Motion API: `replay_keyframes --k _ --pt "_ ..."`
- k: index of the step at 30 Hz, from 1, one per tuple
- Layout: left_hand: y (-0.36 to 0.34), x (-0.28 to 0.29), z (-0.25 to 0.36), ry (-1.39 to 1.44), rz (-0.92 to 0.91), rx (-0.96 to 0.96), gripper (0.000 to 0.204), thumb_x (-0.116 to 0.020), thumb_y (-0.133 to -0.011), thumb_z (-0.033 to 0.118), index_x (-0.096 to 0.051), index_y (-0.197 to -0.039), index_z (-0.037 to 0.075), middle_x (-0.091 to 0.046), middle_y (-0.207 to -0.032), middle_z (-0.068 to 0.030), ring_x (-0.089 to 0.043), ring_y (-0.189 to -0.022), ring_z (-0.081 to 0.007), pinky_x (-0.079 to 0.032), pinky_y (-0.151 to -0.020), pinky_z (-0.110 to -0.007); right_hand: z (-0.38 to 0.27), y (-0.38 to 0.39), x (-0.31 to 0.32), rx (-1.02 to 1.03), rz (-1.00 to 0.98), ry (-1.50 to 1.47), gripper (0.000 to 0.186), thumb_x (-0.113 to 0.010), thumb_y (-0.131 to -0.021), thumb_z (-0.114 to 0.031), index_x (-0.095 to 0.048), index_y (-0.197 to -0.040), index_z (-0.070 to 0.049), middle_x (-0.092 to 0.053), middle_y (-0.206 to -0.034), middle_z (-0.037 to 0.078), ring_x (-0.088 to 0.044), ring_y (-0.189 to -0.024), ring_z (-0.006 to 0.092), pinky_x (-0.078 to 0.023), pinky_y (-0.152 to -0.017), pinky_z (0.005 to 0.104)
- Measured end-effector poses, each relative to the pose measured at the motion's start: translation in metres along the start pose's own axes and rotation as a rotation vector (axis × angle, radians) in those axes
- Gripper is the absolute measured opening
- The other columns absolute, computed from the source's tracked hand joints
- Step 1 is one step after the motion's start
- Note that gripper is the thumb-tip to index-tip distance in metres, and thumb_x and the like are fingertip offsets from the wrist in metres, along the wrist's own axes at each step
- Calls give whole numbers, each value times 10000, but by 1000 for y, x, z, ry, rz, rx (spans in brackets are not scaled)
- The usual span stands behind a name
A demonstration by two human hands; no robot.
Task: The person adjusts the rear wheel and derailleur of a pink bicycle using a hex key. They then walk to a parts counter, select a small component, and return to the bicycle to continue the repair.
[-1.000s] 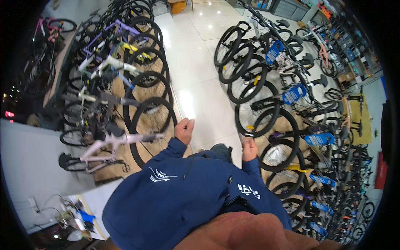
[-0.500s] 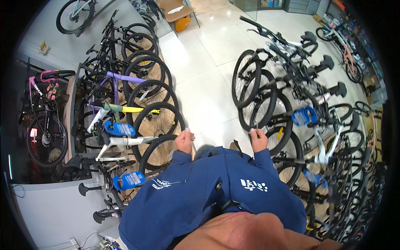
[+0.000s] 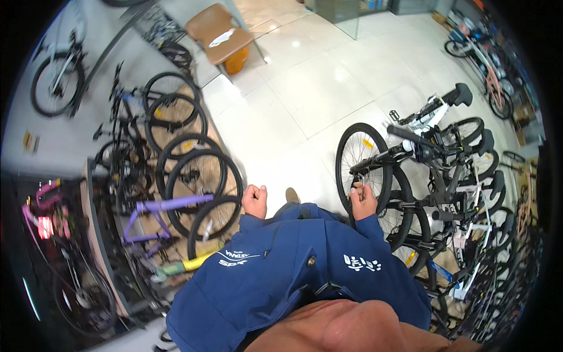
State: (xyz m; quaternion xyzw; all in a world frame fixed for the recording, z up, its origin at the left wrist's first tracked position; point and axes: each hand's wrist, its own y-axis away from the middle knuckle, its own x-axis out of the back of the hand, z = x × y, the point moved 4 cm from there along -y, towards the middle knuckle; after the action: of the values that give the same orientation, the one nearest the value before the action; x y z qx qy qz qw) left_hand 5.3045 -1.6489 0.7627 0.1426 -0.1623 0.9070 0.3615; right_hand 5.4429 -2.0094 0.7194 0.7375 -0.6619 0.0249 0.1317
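Observation:
My left hand [image 3: 254,200] is a loose fist in front of my body, thumb on top. Whether anything is inside its curled fingers is hidden. A black bicycle tyre [image 3: 236,176] is the nearest thing to it, on the left. My right hand [image 3: 363,200] is closed in a pinch, and a small, thin, shiny piece [image 3: 363,181] seems to stick up from the fingers; its kind is too small to tell. Behind that hand in the picture stands a bicycle front wheel [image 3: 341,158] with a yellow reflector.
Bicycles line both sides of a tiled aisle [image 3: 293,123]. On the left a purple frame [image 3: 176,203] and a yellow-green frame [image 3: 196,262] stand out. Handlebars [image 3: 410,136] reach into the aisle from the right. A brown chair [image 3: 218,34] stands ahead, left.
The view has moved forward along the aisle: the chair is nearer and the purple frame has slid back toward me. Both hands stay closed at about the same height.

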Motion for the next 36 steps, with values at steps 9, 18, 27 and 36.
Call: replay_keyframes --k 9,18,27,36 --pt "-310 -210 46 -39 -522 -208 451 -764 -920 62 -374 -693 82 -336 -631 50 -293 -622 -58 -319 -527 -267 -14 -172 -53 -189 396 -226 168 -655 -1009 -175 -675 -1042 -11 -719 -772 35 -654 -725 72 -508 -667 254" --pt "-563 -434 67 92 -688 -127 397 -768 -915 108 -436 -700 87 -379 -627 48 -334 -616 -59 -331 -538 -268 -93 -476 -15 36 701 -175 277 -576 -1063 -244 -703 -1090 1 -712 -824 40 -624 -729 90 -506 -676 261" --pt "-753 -673 74 -91 -886 -185 420 -790 -891 172 -442 -675 79 -381 -599 18 -351 -589 -94 -334 -528 -320 -100 -623 80 -45 1213 -475 300 -542 -1089 -292 -668 -1149 -27 -658 -832 3 -488 -632 31 -403 -562 197" --pt "-862 -1027 235 -70 -1448 -540 430 -755 -920 206 -418 -685 82 -370 -622 20 -333 -607 -102 -342 -554 -312 -97 -710 49 -270 1784 -720 279 -572 -1069 -292 -682 -1132 -43 -608 -782 -16 -464 -612 33 -384 -532 201"
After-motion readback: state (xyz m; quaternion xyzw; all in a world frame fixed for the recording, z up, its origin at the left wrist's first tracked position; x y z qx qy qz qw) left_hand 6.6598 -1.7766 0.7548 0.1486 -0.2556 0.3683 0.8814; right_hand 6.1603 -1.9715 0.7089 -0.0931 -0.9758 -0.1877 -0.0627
